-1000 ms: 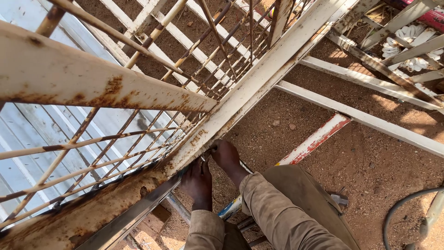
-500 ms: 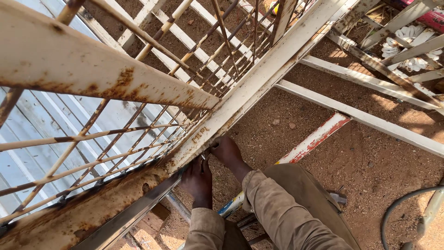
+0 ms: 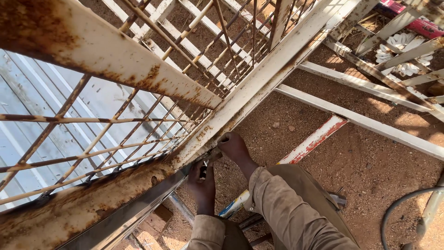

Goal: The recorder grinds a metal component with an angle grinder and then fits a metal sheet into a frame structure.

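Your right hand (image 3: 233, 147) sits just below centre, fist clenched against the underside of the long rusty white frame rail (image 3: 259, 83) that runs from 7 o'clock up to 1 o'clock. What it grips, if anything, is hidden behind the knuckles, so you cannot tell. Your left hand (image 3: 202, 183) is just beside it toward 7 o'clock, fingers curled around a small dark tool (image 3: 204, 170) whose tip meets the rail's lower edge; its kind is too small to make out. Both khaki sleeves (image 3: 282, 208) come up from 6 o'clock.

The rail belongs to a metal grille frame (image 3: 106, 134) of thin crossed bars filling the 9 to 12 o'clock area, paint flaking and heavily rusted, worst along the broad beam (image 3: 92, 46) at 10 o'clock and the lower stretch at 8 o'clock. Behind the bars at 9 o'clock lies pale corrugated sheet (image 3: 41, 92).

You are outdoors on reddish-brown packed dirt (image 3: 370, 162) strewn with small stones, in hard sunlight. More white metal bars (image 3: 360, 120) lie across the ground from 2 to 4 o'clock, one red-and-white painted bar (image 3: 314, 141) angled near 3 o'clock. A grey hose (image 3: 397, 203) curves at 4 o'clock.
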